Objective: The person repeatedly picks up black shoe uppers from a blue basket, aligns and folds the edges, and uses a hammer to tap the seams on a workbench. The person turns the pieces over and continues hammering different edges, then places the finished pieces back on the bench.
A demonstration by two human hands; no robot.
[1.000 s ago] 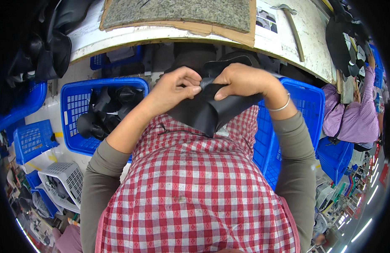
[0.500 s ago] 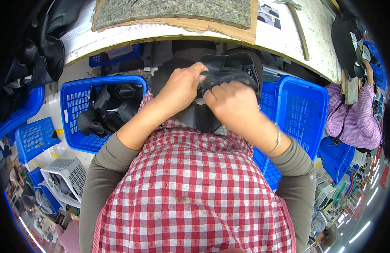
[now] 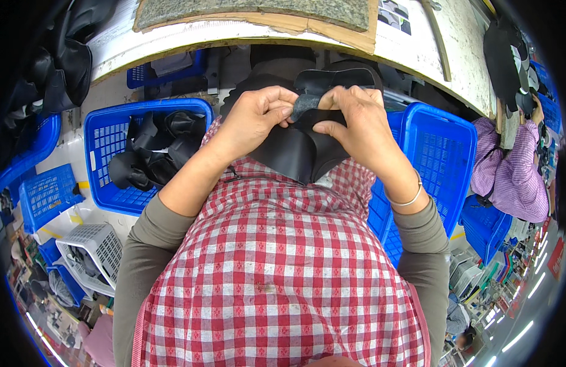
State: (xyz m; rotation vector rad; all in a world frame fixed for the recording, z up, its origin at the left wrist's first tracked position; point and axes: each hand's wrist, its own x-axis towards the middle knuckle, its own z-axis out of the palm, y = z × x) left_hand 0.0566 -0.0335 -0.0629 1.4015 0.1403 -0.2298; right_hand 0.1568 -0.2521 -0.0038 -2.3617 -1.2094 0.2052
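Above my lap, both hands hold a black leather shoe upper (image 3: 289,150). A dark grey patch of lining (image 3: 306,105) shows between my fingers. My left hand (image 3: 258,116) pinches the piece at its left edge with thumb and forefinger. On the other side, my right hand (image 3: 356,122) grips it, thumb in front and fingers curled behind the raised edge. Smooth black leather hangs below the hands toward my red checked apron (image 3: 271,269).
A worktable (image 3: 234,38) with a stone slab (image 3: 252,13) lies ahead. To the left, a blue basket (image 3: 99,183) holds black pieces; another blue basket (image 3: 439,159) stands to the right. A hammer's handle (image 3: 439,43) rests on the table. A person in a checked purple shirt (image 3: 518,177) works at far right.
The shoe upper has been turned and opened, so smooth black leather now hangs toward me. My right hand has shifted slightly right, its thumb now in front.
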